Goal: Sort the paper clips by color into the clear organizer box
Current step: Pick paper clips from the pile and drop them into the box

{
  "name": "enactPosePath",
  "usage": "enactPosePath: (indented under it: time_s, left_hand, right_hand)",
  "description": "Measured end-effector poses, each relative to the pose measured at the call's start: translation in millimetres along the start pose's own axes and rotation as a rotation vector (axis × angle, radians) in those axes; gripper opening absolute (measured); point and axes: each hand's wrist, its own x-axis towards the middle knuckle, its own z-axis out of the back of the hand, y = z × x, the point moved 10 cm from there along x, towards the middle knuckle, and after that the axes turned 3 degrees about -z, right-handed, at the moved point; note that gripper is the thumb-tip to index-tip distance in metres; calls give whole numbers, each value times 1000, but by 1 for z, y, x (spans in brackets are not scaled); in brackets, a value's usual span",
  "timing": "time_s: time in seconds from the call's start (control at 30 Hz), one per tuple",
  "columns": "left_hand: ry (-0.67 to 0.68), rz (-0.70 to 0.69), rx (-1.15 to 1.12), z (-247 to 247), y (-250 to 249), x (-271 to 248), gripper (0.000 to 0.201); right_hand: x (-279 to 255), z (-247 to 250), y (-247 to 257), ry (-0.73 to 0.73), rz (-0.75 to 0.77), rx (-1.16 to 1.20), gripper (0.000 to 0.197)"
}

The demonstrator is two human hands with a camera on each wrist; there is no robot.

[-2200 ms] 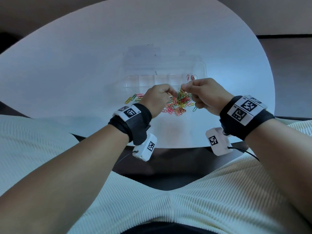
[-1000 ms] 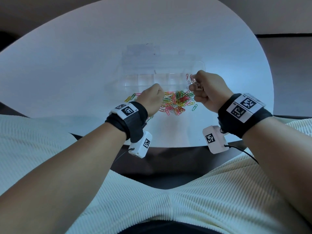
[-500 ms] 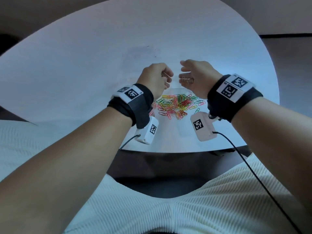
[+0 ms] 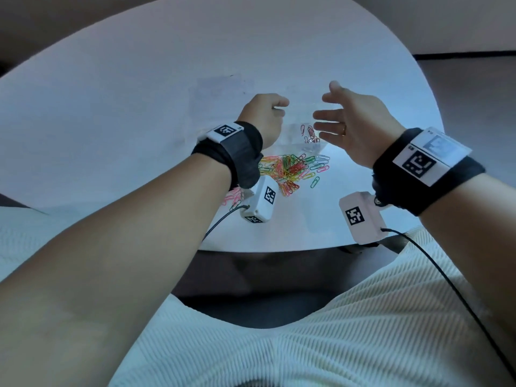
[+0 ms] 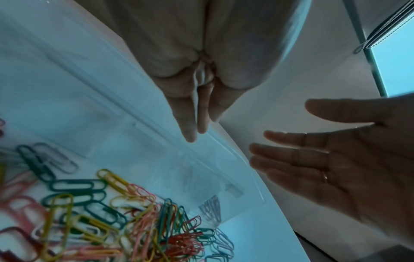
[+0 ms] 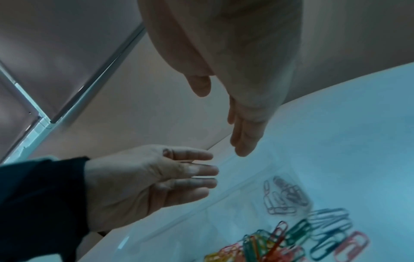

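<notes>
A pile of mixed-colour paper clips [image 4: 293, 170] lies on the white table [image 4: 139, 107], just in front of the clear organizer box [image 4: 290, 129]. A few red clips [image 4: 310, 135] sit in the box's right-hand compartment. My left hand [image 4: 275, 110] and right hand [image 4: 326, 118] hover above the box, palms facing each other. The wrist views show both with straight fingers and nothing held: my left hand [image 5: 197, 115] and my right hand [image 6: 244, 134]. The clips in the box [image 6: 284, 196] lie below the right hand.
The table's near edge [image 4: 279, 248] is close to my body, with my lap below it. Wrist camera units [image 4: 261, 202] hang under both wrists, each trailing a black cable [image 4: 446, 280]. A few pink clips [image 4: 233, 196] lie apart at the pile's left.
Both hands rose from the pile to above the box. The right hand went from curled to spread open, and the left fingers straightened.
</notes>
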Motion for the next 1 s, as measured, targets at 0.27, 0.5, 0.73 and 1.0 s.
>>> enactPosePath:
  time_s: [0.27, 0.5, 0.73, 1.0]
  left_hand:
    - [-178, -175, 166, 47, -21, -43, 25]
    - [-90, -132, 457, 48, 23, -73, 17]
    - [-1, 121, 691, 64, 95, -85, 19]
    - [124, 44, 772, 32, 87, -93, 4]
  right_hand:
    - [-12, 9, -7, 57, 76, -283, 14]
    - [-5, 1, -46, 63, 131, -1028, 10]
    - [8, 7, -55, -31, 199, -1251, 16]
    - [12, -1, -65, -74, 224, -1326, 8]
